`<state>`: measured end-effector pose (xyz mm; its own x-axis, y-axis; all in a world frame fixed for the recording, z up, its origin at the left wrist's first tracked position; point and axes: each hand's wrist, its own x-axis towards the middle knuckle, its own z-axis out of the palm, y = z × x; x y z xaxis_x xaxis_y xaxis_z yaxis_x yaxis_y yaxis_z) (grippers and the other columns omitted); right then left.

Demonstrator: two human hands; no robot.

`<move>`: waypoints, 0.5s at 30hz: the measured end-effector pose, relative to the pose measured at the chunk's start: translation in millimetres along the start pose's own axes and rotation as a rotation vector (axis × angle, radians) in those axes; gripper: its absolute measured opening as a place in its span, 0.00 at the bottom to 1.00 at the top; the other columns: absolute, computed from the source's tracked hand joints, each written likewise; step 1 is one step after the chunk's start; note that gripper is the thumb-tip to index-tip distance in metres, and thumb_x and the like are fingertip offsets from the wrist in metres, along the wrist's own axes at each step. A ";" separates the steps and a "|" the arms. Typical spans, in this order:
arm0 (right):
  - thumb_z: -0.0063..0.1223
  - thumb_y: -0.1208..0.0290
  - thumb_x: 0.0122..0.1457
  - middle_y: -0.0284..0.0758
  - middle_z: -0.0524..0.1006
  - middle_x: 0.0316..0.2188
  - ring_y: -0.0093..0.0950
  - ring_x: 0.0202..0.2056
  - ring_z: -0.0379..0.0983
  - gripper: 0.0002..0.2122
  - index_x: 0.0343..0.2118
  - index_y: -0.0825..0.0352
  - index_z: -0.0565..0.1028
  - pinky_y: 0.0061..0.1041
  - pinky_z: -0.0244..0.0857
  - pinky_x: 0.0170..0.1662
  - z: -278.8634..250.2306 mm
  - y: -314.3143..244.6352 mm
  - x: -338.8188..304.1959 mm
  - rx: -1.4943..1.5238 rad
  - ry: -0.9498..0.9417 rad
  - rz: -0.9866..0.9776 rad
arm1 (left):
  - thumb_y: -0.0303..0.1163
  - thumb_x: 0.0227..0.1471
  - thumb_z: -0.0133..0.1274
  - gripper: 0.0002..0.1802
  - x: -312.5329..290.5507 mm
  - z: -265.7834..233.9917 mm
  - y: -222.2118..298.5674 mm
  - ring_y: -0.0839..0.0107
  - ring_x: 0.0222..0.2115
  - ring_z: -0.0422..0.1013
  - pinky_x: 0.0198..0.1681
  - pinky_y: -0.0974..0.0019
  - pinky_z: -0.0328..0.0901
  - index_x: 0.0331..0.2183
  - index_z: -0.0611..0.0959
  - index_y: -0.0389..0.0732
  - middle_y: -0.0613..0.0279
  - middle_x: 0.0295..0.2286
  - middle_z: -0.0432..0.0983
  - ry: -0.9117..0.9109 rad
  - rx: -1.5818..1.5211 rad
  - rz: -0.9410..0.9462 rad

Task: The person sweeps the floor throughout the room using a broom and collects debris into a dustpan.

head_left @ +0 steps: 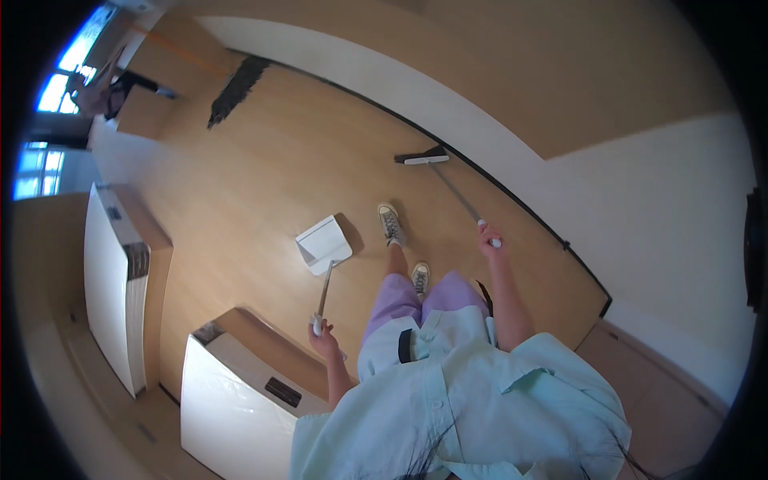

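My right hand (490, 240) is wrapped round the white grip of a broom (454, 189). The broom's grey stick runs away from me to a wide head with dark bristles, on the floor close to the right-hand wall. In my left hand (323, 339) is the handle end of a long-handled dustpan (324, 244). Its white pan rests on or just above the floor, left of my feet; I cannot tell which. Nothing can be made out inside the pan. Both fists are closed on their handles.
A wrapped white mattress-like block (232, 400) stands at my left, and a similar block (112, 280) lies beyond it. A dark, shaggy mop head (238, 90) with an orange pole lies far off by the wall. A dark skirting strip (512, 190) edges the wood floor (264, 176).
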<state>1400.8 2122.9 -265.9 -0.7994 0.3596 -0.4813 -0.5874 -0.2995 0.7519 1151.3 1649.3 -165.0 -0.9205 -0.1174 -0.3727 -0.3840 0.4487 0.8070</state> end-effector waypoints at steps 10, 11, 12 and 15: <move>0.45 0.77 0.54 0.40 0.70 0.27 0.20 0.18 0.67 0.14 0.42 0.80 0.63 0.16 0.65 0.17 -104.0 -82.1 -245.1 -0.252 0.105 -0.289 | 0.21 0.49 0.51 0.22 -19.0 -22.3 -65.2 0.71 0.28 0.73 0.27 0.72 0.71 0.48 0.71 0.32 0.55 0.34 0.75 -0.256 -0.001 0.196; 0.47 0.76 0.53 0.38 0.71 0.25 0.19 0.17 0.66 0.13 0.40 0.79 0.65 0.15 0.64 0.17 -121.1 -96.8 -275.7 -0.572 0.159 -0.375 | 0.21 0.49 0.52 0.22 -15.3 -29.7 -82.0 0.71 0.28 0.73 0.26 0.72 0.71 0.48 0.71 0.32 0.55 0.33 0.75 -0.298 -0.002 0.218; 0.49 0.76 0.52 0.37 0.71 0.23 0.18 0.16 0.65 0.13 0.38 0.79 0.68 0.13 0.62 0.16 -148.1 -94.8 -291.5 -0.885 0.218 -0.449 | 0.21 0.49 0.52 0.22 -2.4 -42.9 -95.5 0.71 0.28 0.73 0.26 0.72 0.71 0.48 0.71 0.32 0.55 0.33 0.75 -0.315 0.011 0.238; 0.54 0.73 0.49 0.33 0.73 0.19 0.17 0.16 0.66 0.10 0.31 0.76 0.73 0.14 0.59 0.16 -188.7 -55.8 -356.3 -1.633 0.621 -0.731 | 0.21 0.49 0.52 0.21 23.0 -74.3 -118.4 0.71 0.26 0.73 0.24 0.70 0.71 0.47 0.72 0.32 0.55 0.32 0.75 -0.393 0.078 0.345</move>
<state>1694.5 1844.7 -221.4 -0.0789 0.5719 -0.8165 -0.0160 -0.8197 -0.5726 1170.2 1527.7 -235.1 -0.8902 0.3831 -0.2466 -0.0428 0.4687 0.8823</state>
